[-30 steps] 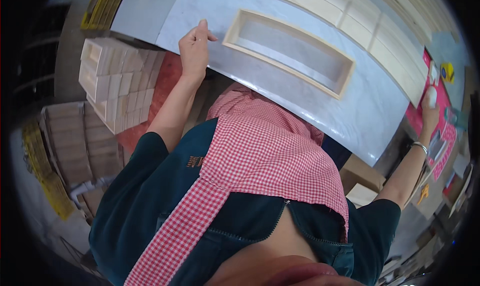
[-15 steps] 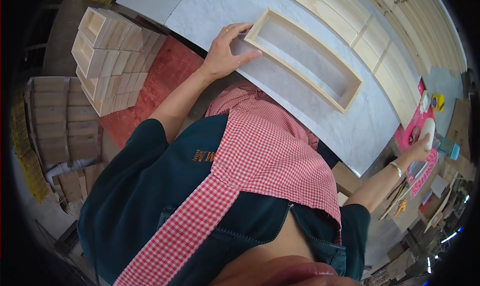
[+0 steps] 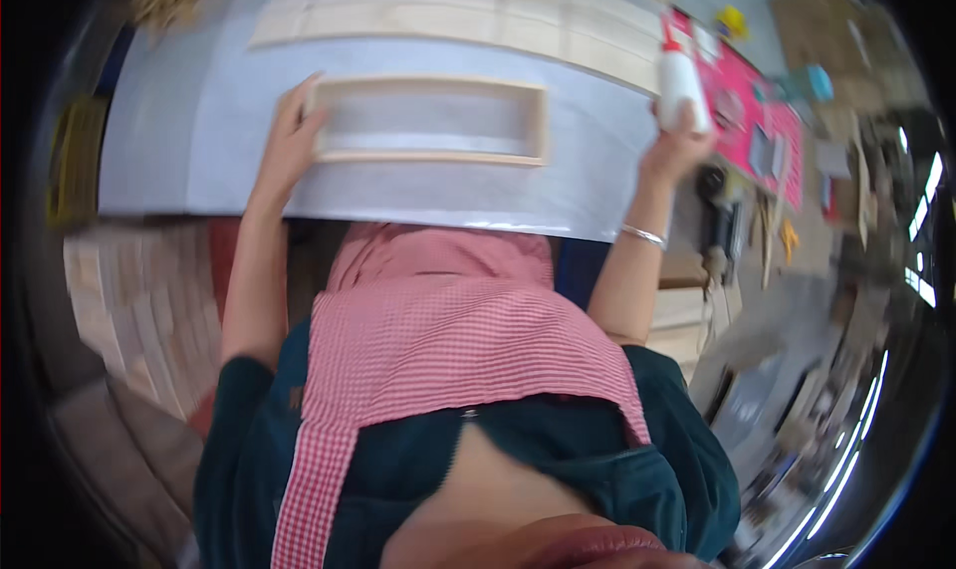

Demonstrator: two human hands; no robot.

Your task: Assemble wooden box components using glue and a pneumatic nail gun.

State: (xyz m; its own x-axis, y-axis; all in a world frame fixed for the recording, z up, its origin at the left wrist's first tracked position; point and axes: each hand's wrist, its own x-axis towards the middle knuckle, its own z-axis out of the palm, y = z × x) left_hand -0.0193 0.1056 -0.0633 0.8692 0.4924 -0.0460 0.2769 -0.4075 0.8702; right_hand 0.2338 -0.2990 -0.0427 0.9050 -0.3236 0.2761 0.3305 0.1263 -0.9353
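While the frame (image 3: 428, 158) lies on the table (image 3: 398, 196) with four sides joined, anything left to do is not shown. Our left hand (image 3: 287, 143), half open, touches the frame's left end; whether it grips, we cannot tell. Our right hand (image 3: 677, 155), right of the frame, is wrapped round a bottle (image 3: 681, 86).

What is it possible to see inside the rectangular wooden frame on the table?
Inside the wooden frame, a smooth pale surface shows, apparently the tabletop. Whatever lies directly beneath the frame's sides is covered, and the left hand hides part of its left end.
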